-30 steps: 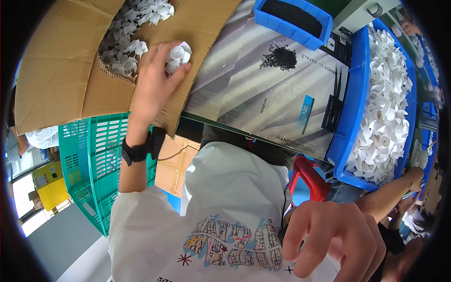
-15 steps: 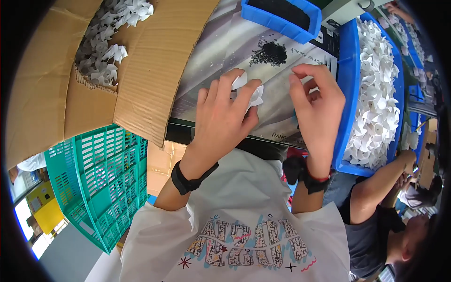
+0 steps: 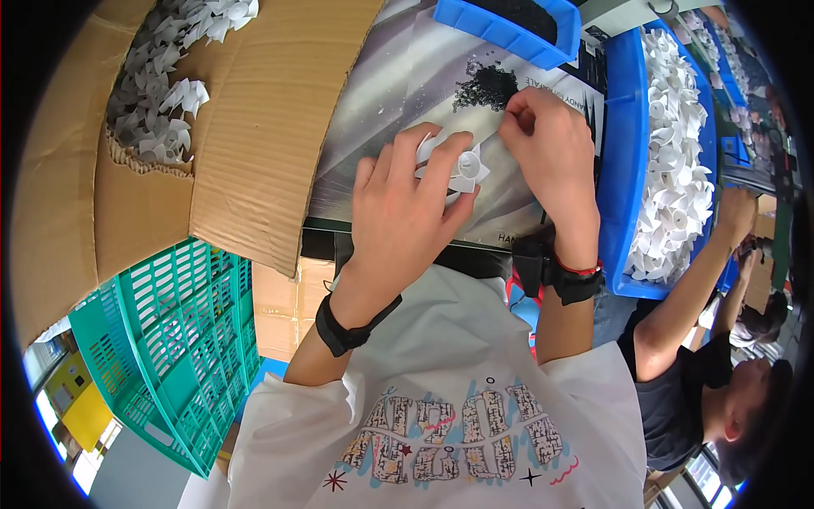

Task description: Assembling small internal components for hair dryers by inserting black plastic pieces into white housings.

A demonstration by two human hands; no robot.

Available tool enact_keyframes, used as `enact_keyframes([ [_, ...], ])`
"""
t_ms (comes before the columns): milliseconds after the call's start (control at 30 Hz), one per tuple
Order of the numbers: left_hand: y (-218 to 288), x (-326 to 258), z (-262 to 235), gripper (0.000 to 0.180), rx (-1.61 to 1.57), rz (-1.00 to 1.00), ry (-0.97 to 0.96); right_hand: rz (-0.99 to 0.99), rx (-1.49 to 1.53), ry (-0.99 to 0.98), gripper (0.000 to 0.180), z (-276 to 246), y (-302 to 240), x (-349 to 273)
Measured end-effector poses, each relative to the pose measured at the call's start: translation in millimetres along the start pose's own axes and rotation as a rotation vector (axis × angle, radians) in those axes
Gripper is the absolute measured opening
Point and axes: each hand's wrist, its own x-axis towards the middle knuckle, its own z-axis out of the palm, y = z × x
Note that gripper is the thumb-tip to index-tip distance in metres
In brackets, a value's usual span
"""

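My left hand (image 3: 398,204) is curled around a small white bladed wheel (image 3: 468,168), like a fan impeller, with its round hub showing between thumb and fingers. To its right, my right hand (image 3: 555,157) has thumb and forefinger pinched together at the near edge of a pile of tiny black parts (image 3: 487,87). Whatever lies in that pinch, if anything, is too small to make out. Both hands are over a work surface with a glossy printed covering (image 3: 381,110).
Beyond the pile stands a small blue bin (image 3: 500,41) of black parts. A large blue bin (image 3: 625,161) of white bladed wheels is at right, a cardboard box (image 3: 263,119) with more at left. A green crate (image 3: 182,331) sits lower left. Another person (image 3: 678,382) works at right.
My right hand has moved forward and left to the black pile, and its fingers have closed together. The white wheel has turned in my left hand, showing more of its hub.
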Motion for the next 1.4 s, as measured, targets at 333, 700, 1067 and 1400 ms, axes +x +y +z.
enact_keyframes([
  [333,-3.0,-0.5,2.3,0.062,-0.040,0.003,0.012,0.113,0.779,-0.287,0.006,-3.3,-7.3,-39.5],
  [700,0.0,1.6,3.1,0.065,-0.046,-0.003,0.020,0.043,0.676,-0.214,0.007,-0.2,-10.0,-41.5],
  [1067,1.2,0.6,1.4,0.065,-0.040,-0.005,0.025,-0.319,0.076,-0.102,0.007,-20.4,-29.8,-31.5],
  [1400,-0.8,-1.8,3.5,0.063,-0.008,-0.012,0.025,-0.372,-0.062,-0.227,0.002,-24.1,-34.7,-15.0],
])
